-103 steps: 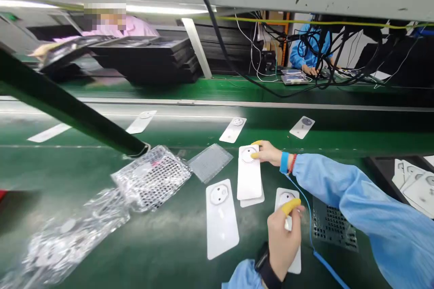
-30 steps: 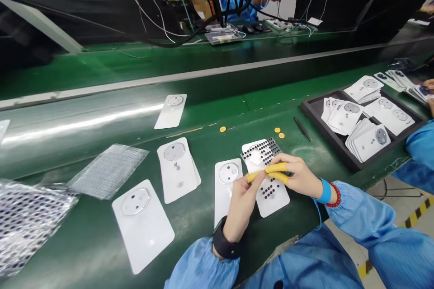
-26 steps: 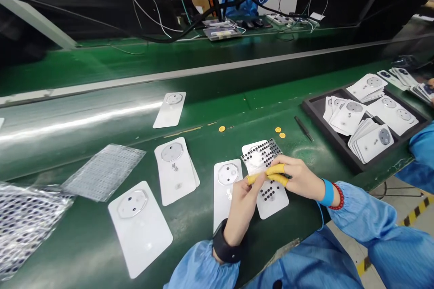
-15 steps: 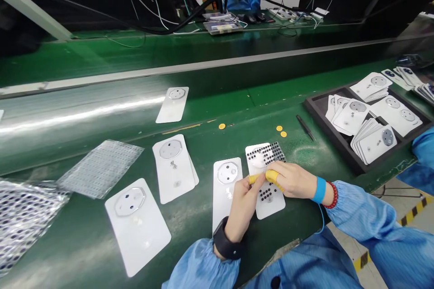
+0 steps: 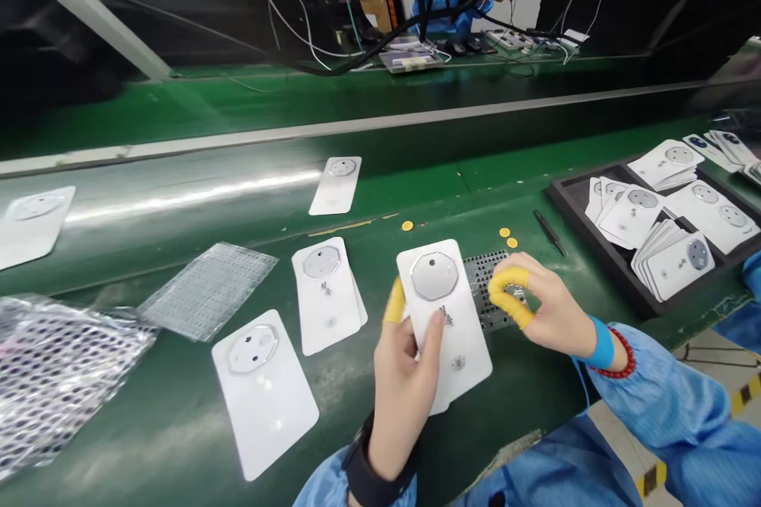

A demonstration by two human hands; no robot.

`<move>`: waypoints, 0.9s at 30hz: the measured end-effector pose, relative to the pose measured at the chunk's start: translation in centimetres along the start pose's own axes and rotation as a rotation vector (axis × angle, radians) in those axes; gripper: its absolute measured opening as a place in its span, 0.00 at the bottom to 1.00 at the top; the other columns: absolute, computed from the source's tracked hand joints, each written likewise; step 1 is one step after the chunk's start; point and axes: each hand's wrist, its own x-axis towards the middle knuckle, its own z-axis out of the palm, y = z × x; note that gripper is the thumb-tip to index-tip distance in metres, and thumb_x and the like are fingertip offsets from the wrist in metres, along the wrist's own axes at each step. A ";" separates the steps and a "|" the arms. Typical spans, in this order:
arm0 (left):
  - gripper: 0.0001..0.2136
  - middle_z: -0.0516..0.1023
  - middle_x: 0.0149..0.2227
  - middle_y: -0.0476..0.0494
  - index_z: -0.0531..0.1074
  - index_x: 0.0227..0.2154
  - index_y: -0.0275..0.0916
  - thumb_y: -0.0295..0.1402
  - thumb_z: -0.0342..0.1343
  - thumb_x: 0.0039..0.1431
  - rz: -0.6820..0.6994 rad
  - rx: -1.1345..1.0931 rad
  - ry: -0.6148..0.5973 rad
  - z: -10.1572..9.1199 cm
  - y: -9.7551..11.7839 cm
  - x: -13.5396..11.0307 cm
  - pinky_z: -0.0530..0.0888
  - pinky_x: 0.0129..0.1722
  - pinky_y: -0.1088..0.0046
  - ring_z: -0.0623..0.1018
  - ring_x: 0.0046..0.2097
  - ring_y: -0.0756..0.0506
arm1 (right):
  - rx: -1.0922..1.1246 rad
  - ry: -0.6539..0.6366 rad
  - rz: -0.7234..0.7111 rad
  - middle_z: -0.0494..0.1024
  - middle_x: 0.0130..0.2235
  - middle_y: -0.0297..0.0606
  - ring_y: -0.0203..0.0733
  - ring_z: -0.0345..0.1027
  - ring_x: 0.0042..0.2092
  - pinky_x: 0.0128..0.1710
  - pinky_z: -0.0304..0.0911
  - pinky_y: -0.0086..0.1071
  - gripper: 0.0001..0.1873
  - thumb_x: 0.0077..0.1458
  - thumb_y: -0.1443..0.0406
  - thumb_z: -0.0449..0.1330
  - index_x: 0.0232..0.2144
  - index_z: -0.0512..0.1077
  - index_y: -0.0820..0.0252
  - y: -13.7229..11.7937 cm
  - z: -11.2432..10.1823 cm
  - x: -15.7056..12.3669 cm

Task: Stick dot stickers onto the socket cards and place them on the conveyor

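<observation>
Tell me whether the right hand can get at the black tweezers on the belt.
Probably yes. The right hand sits just below the black tweezers, with only the green belt between them. The black-dotted sheet lies under its fingertips, not in the way.

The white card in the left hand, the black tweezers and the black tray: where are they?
White card (image 5: 467,333): head view, bare lower half.
Black tweezers (image 5: 550,232): head view, middle of the shaft.
Black tray (image 5: 579,257): head view, left rim.

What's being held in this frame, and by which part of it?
The left hand pinches a white card by its left edge, thumb on the front. Whether the right hand holds anything small over the black-dotted sheet cannot be told.
</observation>
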 end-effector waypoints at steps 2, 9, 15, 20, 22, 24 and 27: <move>0.24 0.79 0.30 0.43 0.68 0.50 0.34 0.43 0.60 0.55 0.016 0.026 -0.074 0.4 0.1 -0.8 0.76 0.29 0.72 0.79 0.31 0.44 | -0.048 0.034 -0.082 0.72 0.36 0.40 0.40 0.65 0.39 0.42 0.64 0.39 0.04 0.60 0.72 0.55 0.37 0.66 0.59 -1.3 0.7 1.1; 0.08 0.73 0.22 0.51 0.71 0.28 0.38 0.36 0.57 0.58 0.175 0.132 -0.087 0.3 -0.2 -2.2 0.71 0.23 0.79 0.73 0.23 0.50 | -0.169 0.085 -0.164 0.71 0.38 0.41 0.40 0.67 0.40 0.54 0.62 0.49 0.08 0.59 0.74 0.54 0.40 0.67 0.61 -2.2 2.4 1.3; 0.06 0.76 0.25 0.49 0.72 0.29 0.39 0.36 0.58 0.58 0.124 0.079 -0.075 0.1 -0.4 -2.8 0.74 0.27 0.78 0.78 0.30 0.47 | -0.161 0.087 -0.139 0.72 0.38 0.40 0.40 0.69 0.39 0.53 0.66 0.48 0.10 0.59 0.74 0.55 0.41 0.68 0.58 -2.6 2.1 1.1; 0.06 0.81 0.33 0.44 0.76 0.36 0.40 0.35 0.59 0.57 0.150 0.059 -0.057 0.1 -0.6 -3.0 0.75 0.30 0.74 0.79 0.32 0.45 | -0.306 0.099 -0.235 0.76 0.40 0.42 0.42 0.72 0.43 0.53 0.68 0.48 0.11 0.59 0.73 0.55 0.44 0.70 0.59 -2.5 2.0 0.1; 0.09 0.81 0.35 0.42 0.76 0.39 0.40 0.36 0.61 0.55 0.144 0.050 -0.030 0.1 -0.7 -3.1 0.76 0.33 0.72 0.80 0.34 0.43 | -0.381 0.061 -0.316 0.77 0.41 0.46 0.44 0.72 0.46 0.52 0.69 0.46 0.11 0.59 0.73 0.53 0.42 0.71 0.62 -2.6 1.8 -0.4; 0.11 0.81 0.33 0.42 0.77 0.38 0.39 0.37 0.62 0.53 0.115 0.056 0.009 0.0 -0.8 -3.1 0.77 0.35 0.69 0.80 0.36 0.41 | -0.438 0.016 -0.376 0.77 0.43 0.48 0.46 0.71 0.48 0.52 0.69 0.46 0.11 0.59 0.73 0.51 0.41 0.72 0.65 -2.9 1.7 -0.8; 0.13 0.79 0.29 0.43 0.76 0.38 0.39 0.39 0.64 0.51 0.063 0.081 0.045 -0.2 -1.0 -3.1 0.77 0.34 0.69 0.80 0.34 0.40 | -0.495 -0.003 -0.368 0.77 0.45 0.48 0.47 0.70 0.50 0.51 0.70 0.47 0.14 0.58 0.74 0.48 0.40 0.72 0.63 -3.2 1.8 -1.3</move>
